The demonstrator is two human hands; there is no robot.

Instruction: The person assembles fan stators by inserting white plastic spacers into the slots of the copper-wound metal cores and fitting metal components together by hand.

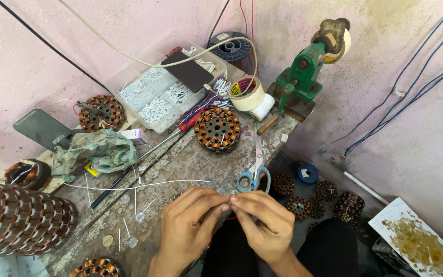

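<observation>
Behind both hands, a small white-and-purple box [133, 135] lies beside crumpled cloth [101, 150].

You have one view only, from the camera on your head, looking steeply down from above the worn grey workbench [180, 164]. It faces the pink plaster wall [21, 56] beyond the bench's far edge. It sits close: your forearms enter from the bottom edge, nearer than the bench. To the bench's right, the view drops past its edge to the floor below.
</observation>
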